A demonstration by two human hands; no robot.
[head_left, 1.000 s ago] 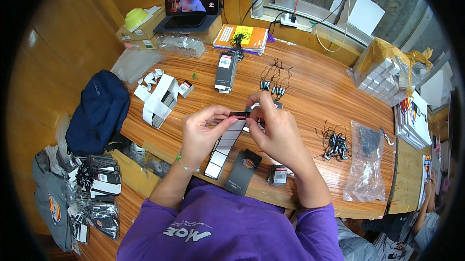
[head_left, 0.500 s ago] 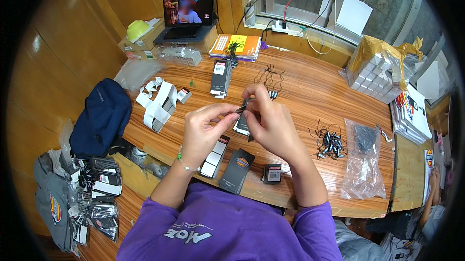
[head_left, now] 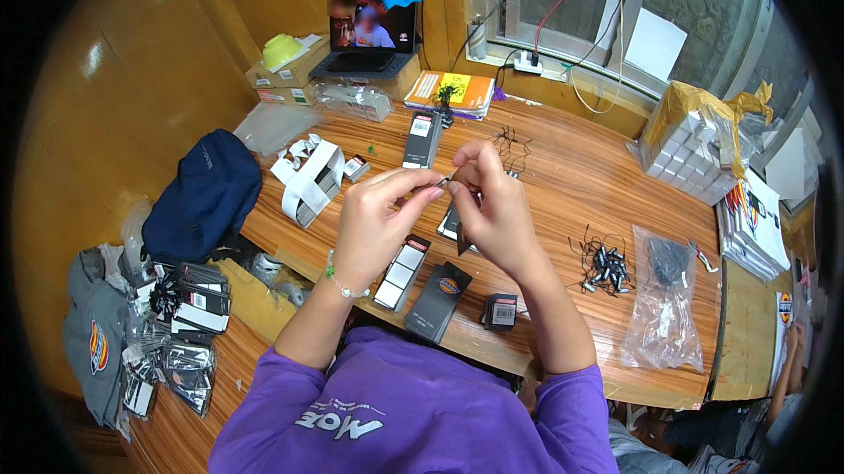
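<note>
1. Dark and slim, a small tag-like piece (head_left: 447, 180) is held up above the middle of the wooden table (head_left: 563, 166), between the two hands; its exact kind is too small to tell.
2. The left hand (head_left: 374, 223) pinches its left end between thumb and forefinger, and the right hand (head_left: 494, 206) closes fingertips on the right end, its other fingers curled.
3. It looks light and thin, probably easy to bend or drop, so a fingertip pinch at each end seems the sound hold.
4. A clear plastic bag (head_left: 664, 298) at the right holds a dark bundle, with a heap of small black pieces on strings (head_left: 602, 265) just left of it.
5. An open cardboard box (head_left: 694, 144) at the far right is packed with small white boxes.
6. Near the person lie a flat black packet (head_left: 440, 300), a small black box (head_left: 501, 310) and a strip of white labels (head_left: 401, 272).
7. A navy bag (head_left: 204, 197) rests at the left edge.
</note>
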